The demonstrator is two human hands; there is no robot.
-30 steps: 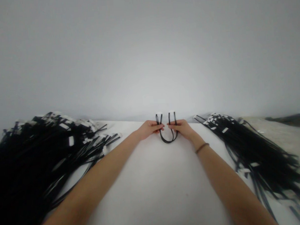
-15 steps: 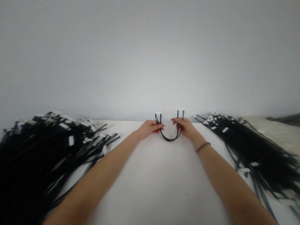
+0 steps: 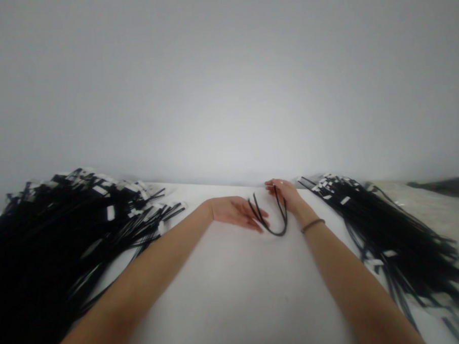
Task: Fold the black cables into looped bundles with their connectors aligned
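Observation:
A thin black cable [image 3: 280, 234] hangs in a U shape between my hands above the white table. My right hand [image 3: 288, 194] has its fingers closed around one end of it. The cable's other end sticks up free, just in front of the fingers of my left hand [image 3: 234, 211]. That hand is open, its fingers stretched out and spread; whether they touch the cable I cannot tell. The cable's end fittings are blurred.
A big heap of black cables with white tags or connectors [image 3: 39, 261] lies at the left. On the right is a smaller bundle of black cables [image 3: 391, 226], beside a clear plastic bag [image 3: 424, 199]. Behind the table [image 3: 235, 303] rises a pale wall [image 3: 225, 81].
My left hand has let go of the cable's left end and opened, moving slightly down. The cable's loose end has swung right and the loop hangs lower. My right hand keeps its hold.

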